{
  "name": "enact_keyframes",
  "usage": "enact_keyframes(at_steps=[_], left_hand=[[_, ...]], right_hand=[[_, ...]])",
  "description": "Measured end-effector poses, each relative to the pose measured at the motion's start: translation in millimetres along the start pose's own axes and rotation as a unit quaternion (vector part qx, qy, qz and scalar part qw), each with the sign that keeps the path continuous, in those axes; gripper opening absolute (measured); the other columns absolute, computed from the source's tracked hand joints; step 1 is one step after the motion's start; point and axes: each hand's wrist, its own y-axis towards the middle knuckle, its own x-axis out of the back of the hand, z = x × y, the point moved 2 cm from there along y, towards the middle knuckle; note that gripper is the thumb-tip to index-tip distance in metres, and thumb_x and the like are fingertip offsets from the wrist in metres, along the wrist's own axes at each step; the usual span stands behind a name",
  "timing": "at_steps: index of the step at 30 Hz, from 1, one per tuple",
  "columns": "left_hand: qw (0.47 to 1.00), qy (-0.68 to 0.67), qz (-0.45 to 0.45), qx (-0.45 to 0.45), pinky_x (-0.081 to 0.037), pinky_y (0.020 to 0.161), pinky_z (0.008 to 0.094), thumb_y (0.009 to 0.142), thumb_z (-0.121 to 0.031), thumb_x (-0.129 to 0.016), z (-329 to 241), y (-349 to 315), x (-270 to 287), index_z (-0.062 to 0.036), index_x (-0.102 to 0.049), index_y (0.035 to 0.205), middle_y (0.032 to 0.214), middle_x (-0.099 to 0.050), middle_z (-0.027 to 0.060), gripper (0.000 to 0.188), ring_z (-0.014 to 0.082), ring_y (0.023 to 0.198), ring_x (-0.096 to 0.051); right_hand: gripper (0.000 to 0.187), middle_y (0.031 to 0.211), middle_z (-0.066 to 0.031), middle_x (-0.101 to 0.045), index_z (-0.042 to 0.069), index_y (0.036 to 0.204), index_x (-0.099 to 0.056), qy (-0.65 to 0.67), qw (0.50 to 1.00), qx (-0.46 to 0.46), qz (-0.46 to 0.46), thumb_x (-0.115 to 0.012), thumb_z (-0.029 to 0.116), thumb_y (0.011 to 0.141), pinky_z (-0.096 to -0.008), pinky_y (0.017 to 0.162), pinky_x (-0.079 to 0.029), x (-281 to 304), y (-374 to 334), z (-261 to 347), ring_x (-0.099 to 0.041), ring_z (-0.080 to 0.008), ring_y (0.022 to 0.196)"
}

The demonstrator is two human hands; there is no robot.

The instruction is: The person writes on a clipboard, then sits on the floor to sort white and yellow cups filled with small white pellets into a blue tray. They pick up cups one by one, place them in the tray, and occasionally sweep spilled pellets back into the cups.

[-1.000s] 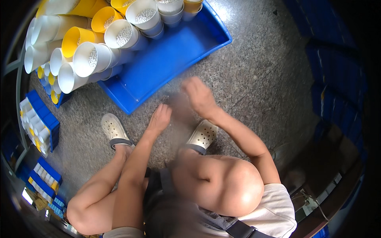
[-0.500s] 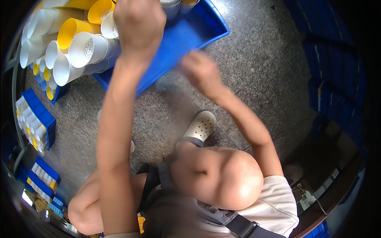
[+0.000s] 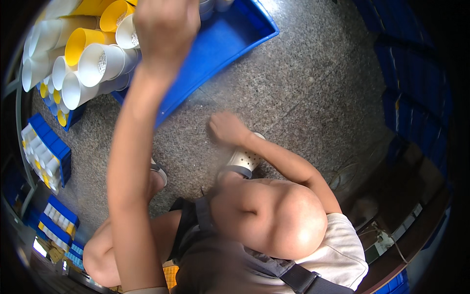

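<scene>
My left hand (image 3: 166,34) reaches up to the top edge of the view, over the blue plastic bin (image 3: 210,63) and beside the stacked cups. Its back faces me and its fingers are hidden. My right hand (image 3: 227,128) is curled closed, low over the floor near my right shoe; whether anything is inside it does not show. White cups (image 3: 93,66) and yellow cups (image 3: 78,46) lie on their sides in a stack at the upper left, mouths toward me. White grainy stuff shows inside some of them.
Blue crates of white and yellow pieces (image 3: 46,154) stand on the floor at the left. Stacked blue crates (image 3: 416,73) line the right side. My shoe (image 3: 243,160) and bent knee (image 3: 298,220) are close below my right hand. Speckled stone floor (image 3: 313,83) lies between.
My right hand has moved down and left, away from the bin's edge toward my shoe. My left hand stays near the cups, shifted slightly left in the view.
</scene>
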Motion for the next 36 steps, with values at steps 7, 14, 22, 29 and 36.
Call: enact_keyframes(at_steps=[7,14,22,29,36], left_hand=[[0.918,-0.134,0.207,0.31,-0.053,0.072,0.0405,0.083,-0.001,-0.076,-118.9,-174.6,74.3,-0.0006,-0.071,0.092,0.09,-0.065,0.0138,0.01,0.0318,0.082,-0.064],[0.791,-0.08,0.283,0.537,-0.053,0.077,0.0424,0.086,-0.003,-0.074,-117.8,-288.2,66.0,-0.0021,-0.069,0.101,0.098,-0.065,0.0144,0.016,0.0336,0.089,-0.065],[0.857,-0.031,0.282,0.43,-0.051,0.075,0.0436,0.087,-0.006,-0.074,-111.8,-298.3,51.9,-0.0045,-0.067,0.098,0.099,-0.063,0.0117,0.013,0.0332,0.088,-0.063],[0.848,-0.013,0.33,0.415,-0.051,0.075,0.0453,0.086,-0.005,-0.071,-114.2,-295.8,51.9,-0.005,-0.062,0.095,0.094,-0.061,0.0115,0.012,0.0343,0.088,-0.062],[0.785,-0.145,0.346,0.493,-0.054,0.068,0.0403,0.081,0.002,-0.071,-134.4,-248.1,67.7,-0.0037,-0.063,0.093,0.093,-0.067,0.0124,0.016,0.0325,0.078,-0.066]], right_hand=[[0.009,0.094,-0.0112,-0.059,0.006,0.095,-0.059,0.159,0.971,-0.17,-0.05,-0.059,0.01,0.087,-0.0428,0.076,-0.052,19.4,-13.8,-9.6,-0.062,-0.0306,0.091],[0.017,0.102,-0.0123,-0.062,0.006,0.103,-0.063,0.15,0.972,-0.168,-0.061,-0.062,0.011,0.086,-0.0407,0.077,-0.056,29.1,-10.1,-18.4,-0.064,-0.0314,0.098],[0.015,0.101,-0.0147,-0.06,0.005,0.105,-0.061,0.152,0.95,-0.244,-0.123,-0.06,0.009,0.091,-0.0435,0.081,-0.054,36.1,-12.1,-25.6,-0.062,-0.0348,0.098],[0.018,0.103,-0.0174,-0.059,0.002,0.108,-0.059,0.098,0.98,-0.17,0.026,-0.053,0.007,0.091,-0.0448,0.08,-0.055,31.2,-23.1,-19.5,-0.063,-0.0356,0.098],[0.022,0.105,-0.0214,-0.06,-0.001,0.111,-0.06,0.13,0.97,-0.206,0.009,-0.052,0.004,0.09,-0.0475,0.08,-0.054,37.3,-12.1,-14.4,-0.063,-0.0397,0.096]])
